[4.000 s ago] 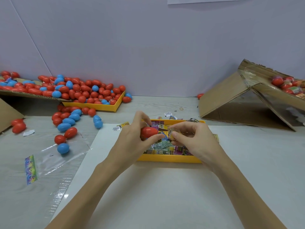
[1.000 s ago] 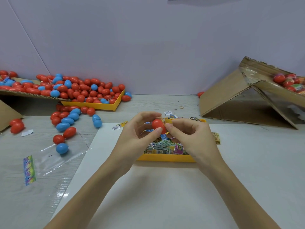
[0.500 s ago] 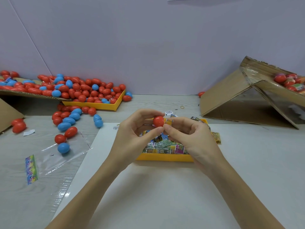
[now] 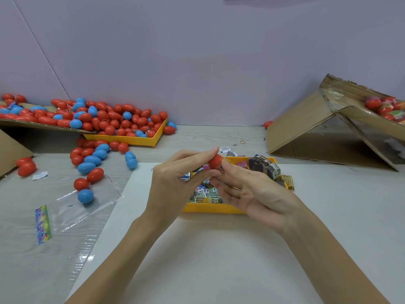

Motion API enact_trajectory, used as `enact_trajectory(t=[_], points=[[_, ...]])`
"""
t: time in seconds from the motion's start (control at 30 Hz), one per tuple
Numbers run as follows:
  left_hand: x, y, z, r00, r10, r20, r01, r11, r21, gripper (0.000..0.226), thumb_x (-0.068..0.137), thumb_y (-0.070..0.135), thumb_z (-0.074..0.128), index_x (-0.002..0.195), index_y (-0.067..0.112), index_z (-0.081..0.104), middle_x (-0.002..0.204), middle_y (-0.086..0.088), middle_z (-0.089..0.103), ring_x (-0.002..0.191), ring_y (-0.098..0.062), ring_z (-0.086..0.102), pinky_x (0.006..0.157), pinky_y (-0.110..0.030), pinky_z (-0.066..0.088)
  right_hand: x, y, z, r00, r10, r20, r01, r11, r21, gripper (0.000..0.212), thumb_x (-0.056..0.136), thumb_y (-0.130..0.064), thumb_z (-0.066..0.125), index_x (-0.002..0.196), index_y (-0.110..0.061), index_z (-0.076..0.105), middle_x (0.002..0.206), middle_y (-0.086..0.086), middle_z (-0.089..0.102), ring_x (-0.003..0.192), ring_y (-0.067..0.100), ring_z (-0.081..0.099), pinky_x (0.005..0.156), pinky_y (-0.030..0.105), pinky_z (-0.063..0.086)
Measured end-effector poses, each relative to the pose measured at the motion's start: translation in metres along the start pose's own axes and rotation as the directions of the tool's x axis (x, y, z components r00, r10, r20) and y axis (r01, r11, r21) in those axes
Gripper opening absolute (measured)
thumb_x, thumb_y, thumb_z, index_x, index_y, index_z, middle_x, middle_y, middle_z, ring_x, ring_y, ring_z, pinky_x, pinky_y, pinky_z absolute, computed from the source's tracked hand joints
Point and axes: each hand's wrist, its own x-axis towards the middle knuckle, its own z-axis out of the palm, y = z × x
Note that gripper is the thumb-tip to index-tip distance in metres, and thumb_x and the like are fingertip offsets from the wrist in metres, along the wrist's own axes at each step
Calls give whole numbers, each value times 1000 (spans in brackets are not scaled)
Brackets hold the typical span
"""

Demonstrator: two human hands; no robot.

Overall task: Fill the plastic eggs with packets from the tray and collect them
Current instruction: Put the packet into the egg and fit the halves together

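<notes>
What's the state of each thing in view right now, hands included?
red egg: held above the tray, looks closed
left hand: pinches the red egg
right hand: fingers loosely spread, fingertips at the egg
yellow tray: on the white sheet, holds packets
packets: loose pile in the tray
egg tray: heaped with red and blue eggs, some spilled
clear bag: flat, looks empty
cardboard box: tipped, flap down

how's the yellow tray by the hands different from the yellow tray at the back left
The near tray holds small printed packets and sits on the white sheet. The far tray is heaped with red and blue eggs, and sits on the grey table. Both are shallow and yellow.
</notes>
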Motion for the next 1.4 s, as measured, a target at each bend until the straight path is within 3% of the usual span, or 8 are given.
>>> enact_trajectory(t=[0.17,0.3,0.43,0.53,0.6,0.9,1.1,1.4], points=[[0,-3,-1,992,129,-20,-127,989,77,34,88,18,74,119,4,74,108,-4,77,96,-12,73,89,-25,59,0,-1,2,997,74,23,-76,994,84,24,79,-26,82,96,-9,82,106,14,76,99,23,75,77,26,60],[-1,-6,1,989,148,-9,-147,986,78,35,86,16,76,119,3,74,111,-1,76,101,-12,72,91,-27,59,0,0,1,1000,19,-11,-19,1000,-18,22,83,-29,79,96,-12,83,107,13,77,100,21,76,80,25,61],[-2,-9,2,994,-35,102,48,991,-128,38,89,12,77,127,11,72,121,3,74,113,-16,70,97,-35,57,2,5,-1,967,-240,-88,212,946,-247,27,86,-22,79,112,-14,78,104,9,78,99,21,76,82,25,61],[-1,-9,3,969,-137,204,198,929,-313,40,91,6,74,130,14,70,124,5,72,118,-22,68,100,-33,55,2,7,-2,869,-483,-110,350,755,-555,27,87,-19,81,110,-32,77,97,-2,79,90,15,76,79,21,58],[0,-9,3,967,-148,206,214,913,-348,38,91,4,74,127,14,71,123,3,72,117,-23,69,98,-28,56,2,9,-1,851,-521,-64,385,703,-598,26,88,-20,81,109,-34,78,96,-6,79,88,12,76,76,17,56],[0,-5,4,951,-225,211,295,864,-408,37,86,15,77,123,13,72,111,-3,74,106,-24,72,94,-28,58,0,2,-3,874,-485,-22,384,720,-578,17,94,-25,70,103,-15,81,91,2,80,87,14,77,75,17,58],[2,-4,-2,915,-314,252,402,751,-524,40,89,14,77,127,19,70,115,-4,76,108,-22,73,92,-23,56,-1,-2,-3,956,-293,-12,279,921,-272,31,100,-24,60,118,-3,73,114,15,76,107,27,74,83,26,60],[5,-5,-3,946,-283,157,323,854,-409,36,78,11,83,113,11,78,95,-3,67,85,-14,73,80,-18,56,3,6,-1,949,-299,-102,267,931,-251,30,97,-25,64,115,-1,70,106,17,77,95,28,76,79,30,62]])
